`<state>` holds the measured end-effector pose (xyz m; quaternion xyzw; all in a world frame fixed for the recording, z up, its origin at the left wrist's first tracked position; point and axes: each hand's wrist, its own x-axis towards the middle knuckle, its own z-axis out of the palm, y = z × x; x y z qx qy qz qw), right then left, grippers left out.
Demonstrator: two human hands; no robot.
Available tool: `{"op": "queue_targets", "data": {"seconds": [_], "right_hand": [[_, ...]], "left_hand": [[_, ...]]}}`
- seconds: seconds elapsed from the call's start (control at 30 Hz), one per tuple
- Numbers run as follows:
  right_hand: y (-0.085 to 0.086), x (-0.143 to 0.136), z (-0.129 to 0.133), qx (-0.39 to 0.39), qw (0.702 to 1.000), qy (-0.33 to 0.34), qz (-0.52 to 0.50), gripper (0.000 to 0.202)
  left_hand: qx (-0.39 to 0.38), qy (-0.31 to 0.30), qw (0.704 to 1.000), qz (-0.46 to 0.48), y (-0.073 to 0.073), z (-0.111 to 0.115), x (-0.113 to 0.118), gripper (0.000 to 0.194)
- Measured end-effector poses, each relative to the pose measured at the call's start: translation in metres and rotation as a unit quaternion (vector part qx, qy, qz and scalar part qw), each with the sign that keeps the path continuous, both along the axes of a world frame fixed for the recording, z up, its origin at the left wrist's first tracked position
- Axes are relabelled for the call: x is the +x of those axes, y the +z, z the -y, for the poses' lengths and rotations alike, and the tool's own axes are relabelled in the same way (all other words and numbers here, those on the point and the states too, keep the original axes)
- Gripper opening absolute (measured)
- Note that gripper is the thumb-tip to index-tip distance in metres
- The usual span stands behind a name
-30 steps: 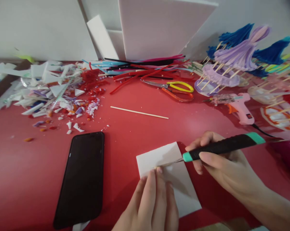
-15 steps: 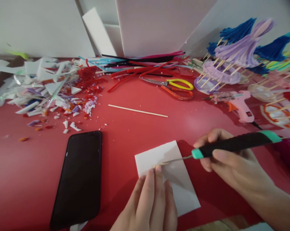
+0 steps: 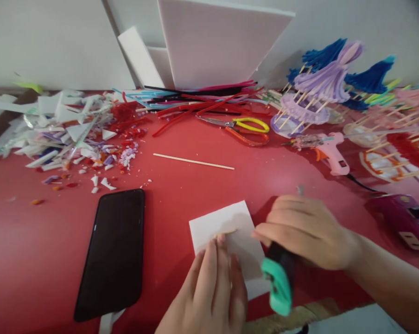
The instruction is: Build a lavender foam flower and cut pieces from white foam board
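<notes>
On a white foam board piece [image 3: 204,227] lies a short pale wooden stick [image 3: 227,232]. The fingers of my left hand [image 3: 212,283] are together and press this stick down near its end, hiding part of it. To the right, my right hand [image 3: 300,229] is wrapped around a craft knife [image 3: 279,283]; its black and teal handle points down toward me, smeared by motion. Only a blurred grey bit of the metal end shows beyond the knuckles. A longer wooden stick [image 3: 193,161] rests on the red table beyond the board.
A black phone [image 3: 110,255] lies left. Behind are foam scraps [image 3: 63,125], pipe cleaners [image 3: 195,99] and yellow-orange handled pliers [image 3: 246,125]. A pink glue gun [image 3: 334,153], fuzzy stick-framed models [image 3: 320,88] and a magenta power strip [image 3: 400,222] stand right.
My right hand has turned over and drawn the knife off the stick, swinging its handle down toward me. My left hand still presses the stick. The whole view has shifted slightly.
</notes>
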<state>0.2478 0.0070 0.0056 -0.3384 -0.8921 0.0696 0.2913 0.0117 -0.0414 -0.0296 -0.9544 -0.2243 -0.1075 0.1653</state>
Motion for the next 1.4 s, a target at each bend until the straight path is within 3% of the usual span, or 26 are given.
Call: {"op": "queue_targets", "data": {"seconds": [0.1,0.3,0.9,1.4], "right_hand": [[-0.013,-0.014,-0.005,0.098,0.991,0.053,0.068,0.014],[-0.026,-0.015,-0.004,0.054,0.993,0.040,0.095,0.021],[-0.028,-0.019,-0.004,-0.005,0.996,0.044,0.071,0.026],[-0.025,-0.021,-0.004,0.007,0.995,0.050,0.081,0.028]], "left_hand": [[0.010,0.001,1.000,0.016,0.001,0.000,0.002,0.033],[0.007,0.003,1.000,0.021,0.004,0.000,0.002,0.031],[-0.013,-0.007,0.999,0.043,0.002,-0.004,-0.002,0.026],[-0.010,-0.011,0.999,0.032,-0.002,-0.001,-0.003,0.026]]}}
